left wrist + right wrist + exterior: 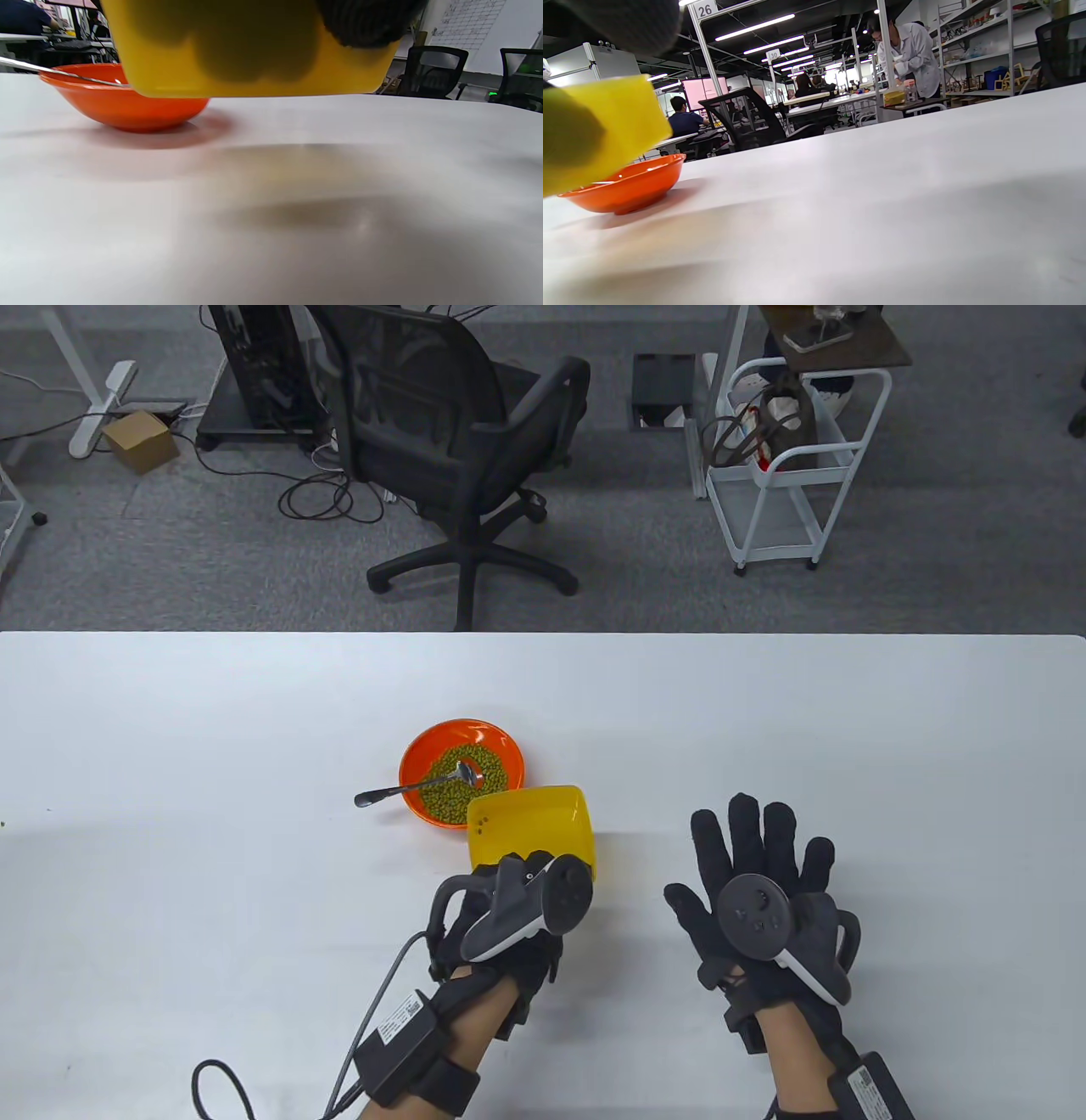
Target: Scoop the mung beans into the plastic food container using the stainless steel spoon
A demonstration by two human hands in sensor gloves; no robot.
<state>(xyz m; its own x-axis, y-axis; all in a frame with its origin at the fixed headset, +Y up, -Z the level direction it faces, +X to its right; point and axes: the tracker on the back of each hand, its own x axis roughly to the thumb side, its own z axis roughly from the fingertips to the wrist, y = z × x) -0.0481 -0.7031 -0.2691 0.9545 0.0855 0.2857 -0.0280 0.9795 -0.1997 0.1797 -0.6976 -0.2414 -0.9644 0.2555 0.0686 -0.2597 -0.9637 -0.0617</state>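
An orange bowl point(462, 772) of mung beans point(465, 780) sits mid-table, with a stainless steel spoon point(407, 789) resting in it, handle out to the left. My left hand point(517, 899) grips a yellow plastic container point(530, 831) by its near edge and holds it lifted above the table, right of the bowl. The left wrist view shows the container point(254, 51) off the table, with the bowl point(123, 101) behind it. My right hand point(755, 865) is open and empty, fingers spread, to the right. The right wrist view shows the container point(598, 135) and the bowl point(628, 186).
The white table point(848, 729) spreads wide on all sides of the bowl. An office chair point(458, 449) and a white cart point(789, 466) stand on the floor beyond the far edge.
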